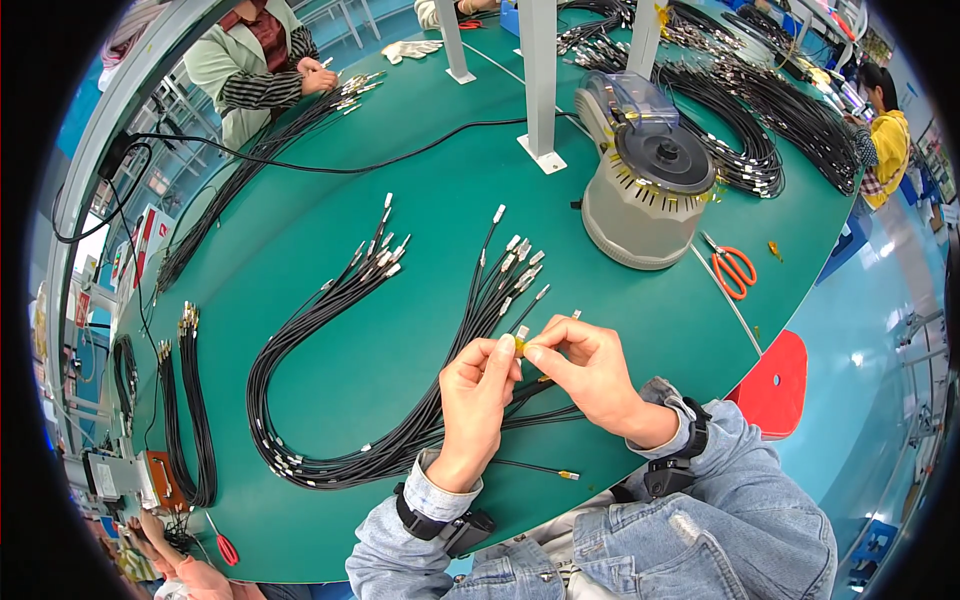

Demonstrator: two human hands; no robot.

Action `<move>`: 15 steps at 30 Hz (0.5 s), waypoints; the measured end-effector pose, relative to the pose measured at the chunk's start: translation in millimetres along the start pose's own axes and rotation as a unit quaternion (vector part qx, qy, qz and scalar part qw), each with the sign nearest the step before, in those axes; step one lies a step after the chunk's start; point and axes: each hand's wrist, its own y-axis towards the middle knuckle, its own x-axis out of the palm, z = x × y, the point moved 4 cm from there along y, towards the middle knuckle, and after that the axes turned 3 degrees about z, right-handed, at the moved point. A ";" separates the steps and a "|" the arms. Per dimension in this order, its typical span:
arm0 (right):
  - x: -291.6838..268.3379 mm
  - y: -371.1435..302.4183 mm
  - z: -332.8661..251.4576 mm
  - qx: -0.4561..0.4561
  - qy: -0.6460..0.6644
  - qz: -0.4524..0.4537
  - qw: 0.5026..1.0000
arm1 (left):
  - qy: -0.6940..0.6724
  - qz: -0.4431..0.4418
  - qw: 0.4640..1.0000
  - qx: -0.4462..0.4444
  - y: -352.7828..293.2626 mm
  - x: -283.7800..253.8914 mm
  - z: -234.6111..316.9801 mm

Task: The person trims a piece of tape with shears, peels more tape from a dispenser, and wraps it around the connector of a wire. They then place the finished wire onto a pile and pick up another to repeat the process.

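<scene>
Between my two hands is the silver connector [523, 332] of a black cable, with a small piece of yellow tape [519, 346] at it. My left hand [476, 396] is closed, thumb and fingers pinching the connector. From the right, my right hand [592, 372] is closed in a pinch on the yellow tape, its fingertips touching the connector. A U-shaped bundle of black cables [258, 400] lies on the green table, its silver-tipped ends pointing away from me. Part of it passes under my hands. One loose cable end [569, 475] with yellow on it lies below my right wrist.
A round tape dispenser [640, 215] stands beyond my hands, near a grey post [541, 90]. Orange-handled scissors [733, 272] lie at the right; red-handled ones [228, 549] lie at lower left. More cable bundles [205, 440] line the green table [400, 540]. A red stool [778, 385] stands beside it. Co-workers sit around.
</scene>
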 end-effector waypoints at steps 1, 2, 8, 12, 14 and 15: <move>0.0 0.0 0.6 0.008 0.005 -0.001 1.000 | 0.005 -0.001 1.000 0.000 0.0 -0.6 -0.7; -0.1 0.1 0.3 0.008 0.005 -0.001 1.000 | 0.010 -0.001 1.000 0.000 0.0 -0.9 -1.0; -1.0 0.3 1.9 0.040 0.019 0.000 0.999 | 0.005 -0.002 1.000 -0.004 -0.8 0.2 0.8; -1.4 1.0 3.6 0.044 0.015 -0.006 0.999 | -0.005 -0.018 1.000 -0.021 -1.8 -0.7 1.6; -1.3 1.5 3.2 0.044 0.012 -0.010 0.999 | -0.017 -0.036 0.999 -0.037 -2.0 -1.1 1.8; -0.7 1.8 2.8 0.046 0.021 -0.020 0.999 | -0.017 -0.036 0.999 -0.037 -1.8 -2.0 2.8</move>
